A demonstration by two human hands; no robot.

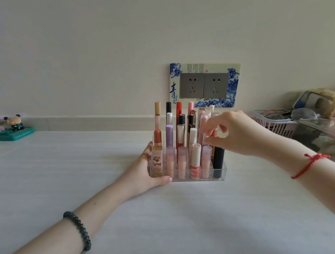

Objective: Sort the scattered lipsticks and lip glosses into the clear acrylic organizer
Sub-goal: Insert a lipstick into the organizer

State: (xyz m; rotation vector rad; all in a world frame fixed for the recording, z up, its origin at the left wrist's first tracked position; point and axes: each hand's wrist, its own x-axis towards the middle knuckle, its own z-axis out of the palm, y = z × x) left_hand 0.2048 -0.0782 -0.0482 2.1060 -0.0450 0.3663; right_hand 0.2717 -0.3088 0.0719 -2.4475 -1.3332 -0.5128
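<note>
Clear acrylic organizer (220, 170), packed with upright lipsticks (195, 160), is set on the desk (108, 205) toward its far edge. Its left front corner is gripped by the left hand (145, 169). A pale pink gloss tube (202, 123) in a right rear slot is pinched by the right hand (237, 134).

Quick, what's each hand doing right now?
Left hand: grips the organizer at its left end.
Right hand: pinches an orange tube standing at the organizer's right side.
</note>
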